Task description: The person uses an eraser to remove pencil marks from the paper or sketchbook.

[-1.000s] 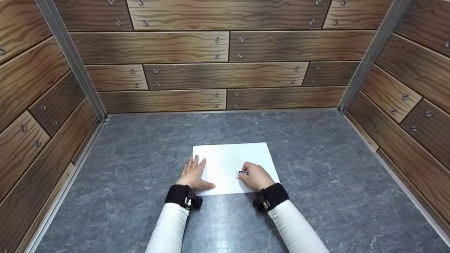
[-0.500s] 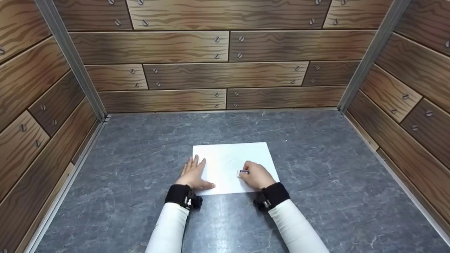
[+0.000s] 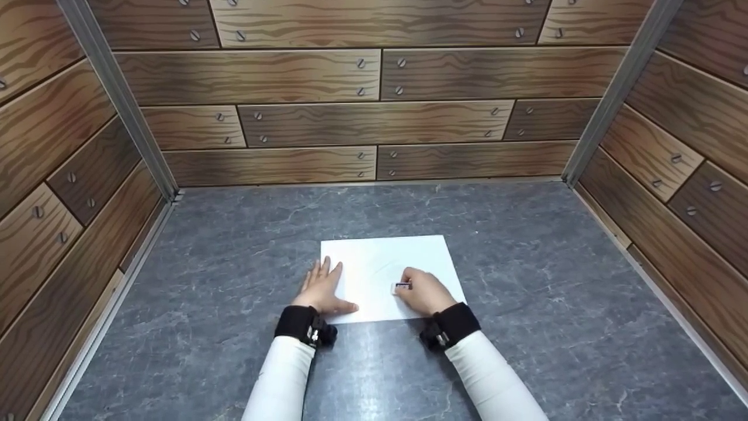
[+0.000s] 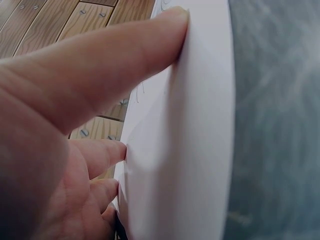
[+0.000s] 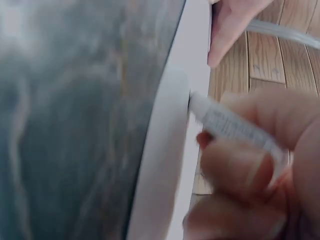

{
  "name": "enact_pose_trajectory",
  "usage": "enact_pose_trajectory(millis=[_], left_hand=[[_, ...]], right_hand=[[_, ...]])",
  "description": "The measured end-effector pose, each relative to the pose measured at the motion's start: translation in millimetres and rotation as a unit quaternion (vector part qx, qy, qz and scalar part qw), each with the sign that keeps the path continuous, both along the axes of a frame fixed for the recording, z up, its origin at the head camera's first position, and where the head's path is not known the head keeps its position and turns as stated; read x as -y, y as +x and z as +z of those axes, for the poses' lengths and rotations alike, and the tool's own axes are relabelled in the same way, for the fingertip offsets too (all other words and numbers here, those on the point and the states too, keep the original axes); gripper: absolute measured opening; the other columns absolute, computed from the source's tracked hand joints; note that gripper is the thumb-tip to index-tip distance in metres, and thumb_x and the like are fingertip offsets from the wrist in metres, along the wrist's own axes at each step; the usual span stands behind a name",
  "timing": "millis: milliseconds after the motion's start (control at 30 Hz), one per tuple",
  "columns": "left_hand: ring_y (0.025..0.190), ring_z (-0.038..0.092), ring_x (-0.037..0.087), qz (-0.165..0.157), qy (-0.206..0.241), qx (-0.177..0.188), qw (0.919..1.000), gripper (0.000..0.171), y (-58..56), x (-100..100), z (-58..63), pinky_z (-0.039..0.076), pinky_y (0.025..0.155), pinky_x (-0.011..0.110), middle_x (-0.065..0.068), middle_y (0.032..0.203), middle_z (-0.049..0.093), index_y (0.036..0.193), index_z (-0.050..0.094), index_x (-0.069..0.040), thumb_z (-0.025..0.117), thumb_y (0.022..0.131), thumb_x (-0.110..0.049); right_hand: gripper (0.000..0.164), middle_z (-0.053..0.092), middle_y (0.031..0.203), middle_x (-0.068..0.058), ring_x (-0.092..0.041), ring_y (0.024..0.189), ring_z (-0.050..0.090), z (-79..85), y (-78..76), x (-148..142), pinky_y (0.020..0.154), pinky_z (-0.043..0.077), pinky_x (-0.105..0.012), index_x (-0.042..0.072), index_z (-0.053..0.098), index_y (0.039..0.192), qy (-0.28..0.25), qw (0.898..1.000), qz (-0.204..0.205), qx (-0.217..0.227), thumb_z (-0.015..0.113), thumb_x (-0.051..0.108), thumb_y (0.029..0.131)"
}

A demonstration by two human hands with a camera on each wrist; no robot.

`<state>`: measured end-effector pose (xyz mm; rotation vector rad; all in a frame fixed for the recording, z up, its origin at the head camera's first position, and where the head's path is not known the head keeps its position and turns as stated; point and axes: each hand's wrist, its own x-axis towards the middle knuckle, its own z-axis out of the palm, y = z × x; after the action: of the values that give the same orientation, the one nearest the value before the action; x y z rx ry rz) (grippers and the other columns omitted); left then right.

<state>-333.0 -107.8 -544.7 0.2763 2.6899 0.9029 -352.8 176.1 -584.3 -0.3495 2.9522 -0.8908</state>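
Left hand (image 3: 320, 292), nine o'clock: fingers spread, pressing white rectangular paper sheet (image 3: 365, 254); your thumb (image 3: 346, 307) obstructs seven o'clock. Faint grey lines (image 3: 384, 268), centre. Dark-sleeved white block eraser (image 3: 402, 286), four o'clock, pinched in your right hand (image 3: 428, 292); apparently rubbing, another stroke would want steady bracing. Three o'clock, well apart: brown wood-patterned wall (image 3: 672, 175).

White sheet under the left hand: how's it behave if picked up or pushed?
Probably floppy and light: the sheet looks paper-thin. Likely slides if pushed without the left hand on it, since the tabletop looks smooth.
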Motion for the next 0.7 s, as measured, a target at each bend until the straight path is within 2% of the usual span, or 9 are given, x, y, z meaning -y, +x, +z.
enact_pose_trajectory(millis=[67, 133, 267, 333, 400, 500, 567, 633, 700], left_hand=[[0.185, -0.001, 0.055, 0.000, 0.004, -0.002, 1.0000, 0.117, 0.2, 0.2, 0.8, 0.001, 0.152, 0.067, 0.032, 0.196, 0.007, 0.184, 0.030, 0.001, 0.097, 0.096, -0.035], [0.185, -0.001, 0.055, 0.000, 0.007, -0.002, 1.0000, 0.117, 0.8, 0.2, 0.7, 0.001, 0.152, 0.067, 0.033, 0.196, 0.007, 0.184, 0.030, 0.002, 0.097, 0.096, -0.035], [0.185, 0.000, 0.055, 0.000, 0.008, 0.001, 1.0000, 0.117, 1.4, -0.4, -1.5, 0.002, 0.152, 0.067, 0.033, 0.196, 0.006, 0.184, 0.029, 0.002, 0.097, 0.097, -0.035], [0.185, 0.000, 0.055, 0.000, 0.006, 0.001, 1.0000, 0.117, 1.2, -0.6, -2.7, 0.003, 0.152, 0.067, 0.033, 0.195, 0.006, 0.184, 0.029, 0.002, 0.097, 0.096, -0.035], [0.184, 0.000, 0.056, 0.000, 0.005, -0.001, 1.0000, 0.117, 0.4, -0.5, -3.7, 0.003, 0.152, 0.067, 0.033, 0.195, 0.007, 0.184, 0.030, 0.002, 0.098, 0.096, -0.035], [0.184, 0.000, 0.056, -0.002, 0.005, -0.007, 1.0000, 0.118, -1.2, -0.1, -3.7, 0.003, 0.152, 0.067, 0.033, 0.195, 0.007, 0.184, 0.030, 0.002, 0.098, 0.095, -0.035], [0.184, 0.000, 0.056, -0.003, 0.005, -0.009, 0.9999, 0.118, -1.9, 0.3, -3.9, 0.002, 0.152, 0.067, 0.033, 0.195, 0.007, 0.184, 0.029, 0.002, 0.098, 0.095, -0.035], [0.184, 0.000, 0.056, -0.005, 0.003, -0.010, 0.9999, 0.118, -2.1, 0.5, -4.1, 0.002, 0.152, 0.067, 0.033, 0.195, 0.007, 0.184, 0.029, 0.002, 0.098, 0.096, -0.035], [0.184, 0.000, 0.056, -0.005, 0.002, -0.010, 0.9999, 0.118, -2.0, 0.3, -4.1, 0.003, 0.152, 0.067, 0.034, 0.195, 0.007, 0.184, 0.029, 0.002, 0.098, 0.095, -0.036]], right_hand=[[0.022, 0.063, 0.077, 0.002, -0.015, 0.072, 0.054, 0.8, 0.2, -0.9, 0.071, 0.046, -0.033, 0.015, 0.067, 0.097, 0.007, 1.000, -0.026, -0.013, 0.083, 0.026, 0.108], [0.021, 0.064, 0.077, 0.002, -0.015, 0.072, 0.054, 0.2, 0.3, 0.2, 0.071, 0.046, -0.033, 0.014, 0.068, 0.097, 0.004, 0.999, -0.026, -0.021, 0.083, 0.025, 0.108], [0.019, 0.070, 0.083, 0.002, -0.012, 0.073, 0.056, -2.7, 1.5, 5.3, 0.072, 0.049, -0.032, 0.014, 0.071, 0.101, -0.004, 0.999, 0.038, -0.005, 0.081, 0.028, 0.109], [0.020, 0.073, 0.085, 0.001, -0.012, 0.074, 0.058, -3.7, 1.6, 5.9, 0.072, 0.051, -0.032, 0.013, 0.071, 0.102, -0.005, 0.999, 0.054, 0.002, 0.082, 0.029, 0.108], [0.021, 0.073, 0.086, 0.000, -0.013, 0.075, 0.059, -3.2, 1.1, 3.7, 0.074, 0.052, -0.033, 0.014, 0.070, 0.100, 0.002, 0.999, 0.038, -0.002, 0.083, 0.029, 0.108], [0.023, 0.070, 0.082, -0.001, -0.016, 0.074, 0.058, -1.1, -1.6, -3.2, 0.073, 0.050, -0.035, 0.013, 0.068, 0.096, 0.008, 1.000, -0.020, -0.018, 0.084, 0.025, 0.107], [0.023, 0.065, 0.080, 0.000, -0.017, 0.073, 0.056, 0.0, -3.4, -7.6, 0.072, 0.048, -0.034, 0.013, 0.066, 0.095, 0.010, 0.999, -0.044, -0.024, 0.083, 0.024, 0.107], [0.022, 0.060, 0.077, 0.002, -0.016, 0.071, 0.054, 0.6, -4.9, -9.6, 0.070, 0.046, -0.033, 0.013, 0.066, 0.097, 0.000, 0.999, -0.046, -0.018, 0.082, 0.024, 0.107], [0.020, 0.054, 0.075, 0.004, -0.015, 0.069, 0.050, 0.8, -5.8, -8.6, 0.068, 0.043, -0.032, 0.014, 0.067, 0.099, -0.020, 1.000, -0.022, -0.001, 0.080, 0.025, 0.109]])
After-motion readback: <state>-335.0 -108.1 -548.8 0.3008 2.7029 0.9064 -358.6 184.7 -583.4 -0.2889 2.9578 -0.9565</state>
